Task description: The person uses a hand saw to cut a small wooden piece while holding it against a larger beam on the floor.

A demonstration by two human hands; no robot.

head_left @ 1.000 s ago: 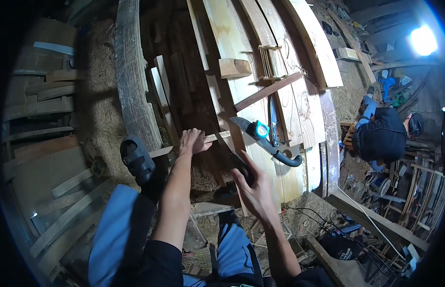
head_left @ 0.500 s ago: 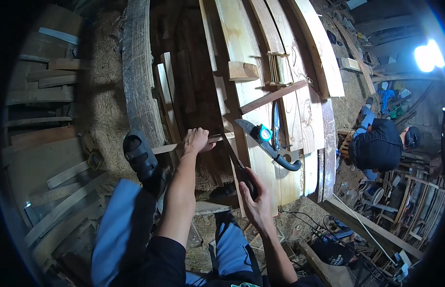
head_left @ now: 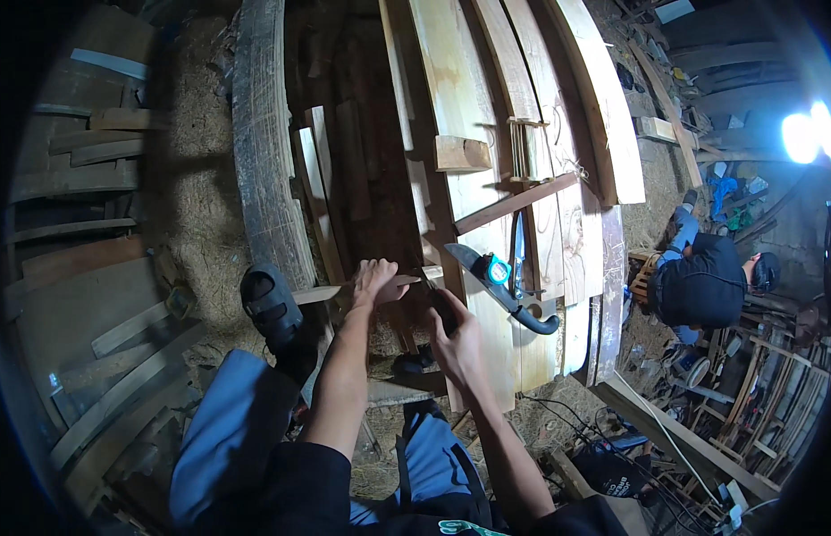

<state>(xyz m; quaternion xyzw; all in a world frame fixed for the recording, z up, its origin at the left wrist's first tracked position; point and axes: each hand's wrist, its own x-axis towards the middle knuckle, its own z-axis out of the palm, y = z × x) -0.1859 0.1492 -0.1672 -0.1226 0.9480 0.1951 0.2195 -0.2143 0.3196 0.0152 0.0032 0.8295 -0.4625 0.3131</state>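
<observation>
My left hand (head_left: 374,280) is closed over a narrow wooden strip (head_left: 317,294), pressing it down across the bench boards. The strip's right end shows just beyond my fingers. My right hand (head_left: 457,347) is wrapped round the dark handle of a handsaw (head_left: 443,305), whose thin blade meets the strip near its right end; most of the blade is hard to make out. To the right, a wide-bladed tool with a curved black handle (head_left: 537,322) lies on pale planks, with a blue round tape measure (head_left: 498,270) on its blade. Beside it rests a slim bluish tool (head_left: 519,255).
A small wood block (head_left: 462,154) and a reddish batten (head_left: 516,204) lie on the planks (head_left: 447,80). My sandalled foot (head_left: 271,304) stands by the weathered left board (head_left: 265,134). At right another person (head_left: 701,281) crouches among scrap wood. Cables (head_left: 576,415) run at lower right.
My right hand has pushed the saw forward and slightly left, so its handle is now close to the strip. My left hand stays on the strip. The whole view has shifted slightly.
</observation>
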